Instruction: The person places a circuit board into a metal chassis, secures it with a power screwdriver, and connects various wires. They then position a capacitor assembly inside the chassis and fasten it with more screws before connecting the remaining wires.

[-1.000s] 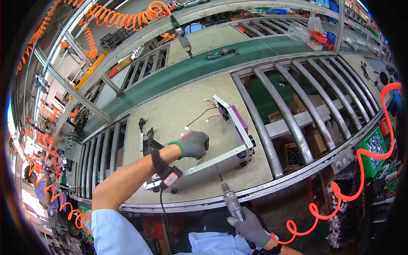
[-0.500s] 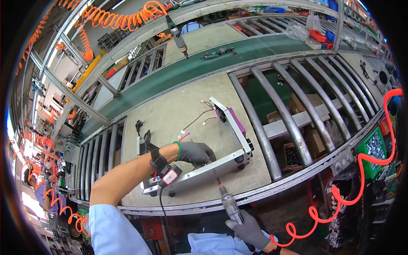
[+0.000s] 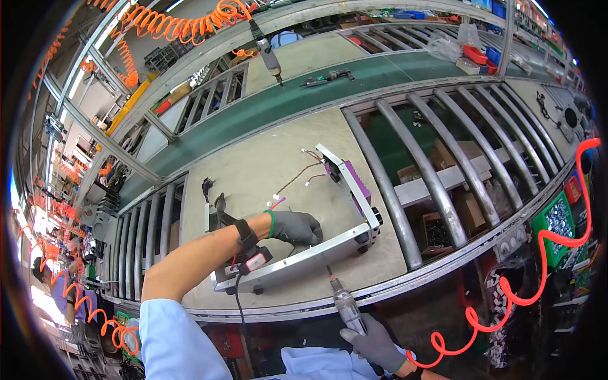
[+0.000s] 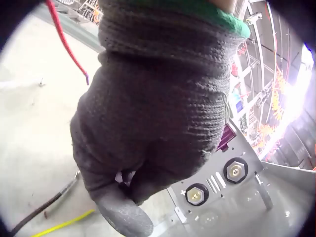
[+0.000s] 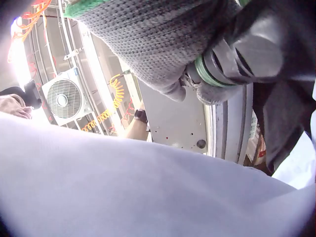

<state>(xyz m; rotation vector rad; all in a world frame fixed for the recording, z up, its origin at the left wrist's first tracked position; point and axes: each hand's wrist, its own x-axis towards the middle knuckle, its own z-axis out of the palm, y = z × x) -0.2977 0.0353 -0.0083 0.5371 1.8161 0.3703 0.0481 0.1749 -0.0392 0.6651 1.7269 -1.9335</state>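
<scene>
An open metal chassis (image 3: 304, 258) rests on the board, its long panel facing me. My gloved left hand (image 3: 295, 228) reaches inside it, close behind that front panel. In the left wrist view the thumb and fingers (image 4: 123, 217) are bent together, with a small light-coloured part (image 4: 126, 177) partly showing between them; cannot tell what it is. Two round terminals with hex nuts (image 4: 196, 194) show on the chassis beside this hand. Low in front, my gloved right hand (image 3: 375, 345) grips a pneumatic screwdriver (image 3: 347, 304), its bit pointing up at the panel's outer face.
Loose brown wires (image 3: 297, 180) with white connectors and a black plug (image 3: 206, 187) lie behind the front panel. Metal rollers (image 3: 437, 171) flank the board (image 3: 253, 158). An orange-red coiled hose (image 3: 506, 285) loops on the right. Another screwdriver (image 3: 268, 60) hangs over the green belt (image 3: 392, 69).
My left hand has lowered from above the chassis interior towards the inner side of the front panel, and its fingers now point down. The right hand and screwdriver have barely shifted.
</scene>
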